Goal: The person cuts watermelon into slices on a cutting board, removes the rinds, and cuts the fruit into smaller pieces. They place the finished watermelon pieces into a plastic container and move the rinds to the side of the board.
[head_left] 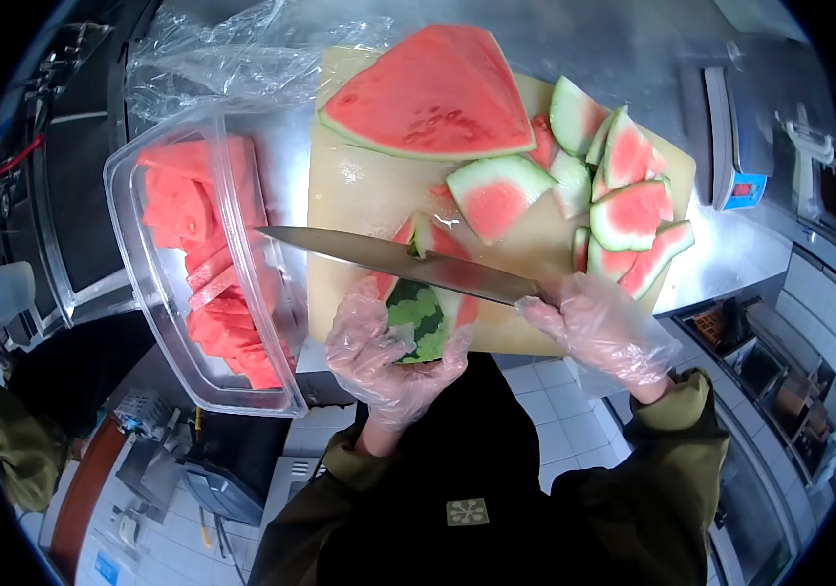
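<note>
My left hand, in a clear plastic glove, is closed around a watermelon piece at the front edge of the yellowish cutting board. Dark and light green rind faces up on that piece, with red flesh showing beside it. In my gloved right hand is the handle of a long kitchen knife. Its blade points left and lies across the far end of the piece; whether it has cut in is hard to see. A large watermelon wedge rests at the back of the board.
Left of the board, a clear plastic container holds several red watermelon pieces. Rind offcuts are heaped on the board's right side. Crumpled plastic wrap lies behind the container. A device with a blue panel stands at right.
</note>
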`<state>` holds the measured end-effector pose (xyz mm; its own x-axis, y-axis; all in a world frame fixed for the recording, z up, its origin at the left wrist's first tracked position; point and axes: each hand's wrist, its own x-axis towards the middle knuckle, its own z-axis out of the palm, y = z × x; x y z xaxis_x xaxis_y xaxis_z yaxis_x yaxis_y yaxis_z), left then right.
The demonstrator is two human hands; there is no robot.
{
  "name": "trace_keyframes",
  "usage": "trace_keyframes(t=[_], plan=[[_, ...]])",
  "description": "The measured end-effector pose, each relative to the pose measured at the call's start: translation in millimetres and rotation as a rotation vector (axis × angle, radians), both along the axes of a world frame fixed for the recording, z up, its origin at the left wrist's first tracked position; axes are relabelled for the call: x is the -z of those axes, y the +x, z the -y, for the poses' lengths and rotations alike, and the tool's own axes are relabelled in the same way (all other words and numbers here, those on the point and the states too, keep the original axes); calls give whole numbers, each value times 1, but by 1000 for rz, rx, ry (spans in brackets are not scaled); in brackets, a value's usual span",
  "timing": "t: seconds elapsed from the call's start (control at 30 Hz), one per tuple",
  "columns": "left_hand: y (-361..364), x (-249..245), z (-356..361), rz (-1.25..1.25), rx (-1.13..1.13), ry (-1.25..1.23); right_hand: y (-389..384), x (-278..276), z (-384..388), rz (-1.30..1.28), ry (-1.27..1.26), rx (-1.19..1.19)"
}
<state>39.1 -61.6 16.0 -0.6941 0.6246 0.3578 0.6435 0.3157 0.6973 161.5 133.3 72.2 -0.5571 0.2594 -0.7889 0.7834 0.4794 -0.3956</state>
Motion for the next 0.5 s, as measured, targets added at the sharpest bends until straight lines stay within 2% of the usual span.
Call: trace_keyframes(t=[0.1,0.2,0.3,0.4,0.5], plan=[[3,0,1,110,28,-51,-10,-1,3,-131,88,-117],[-10,4,0,185,85,9,-19,11,8,-195,192,-168],[-14,-5,-4,221,82,9,-27,12,6,-87,98,32],[-11,-3,-3,195,48,40,-16,26,2,-268,173,-27],[-18,-5,-10,161,52,97,-14,6,-2,-216,86,-48]])
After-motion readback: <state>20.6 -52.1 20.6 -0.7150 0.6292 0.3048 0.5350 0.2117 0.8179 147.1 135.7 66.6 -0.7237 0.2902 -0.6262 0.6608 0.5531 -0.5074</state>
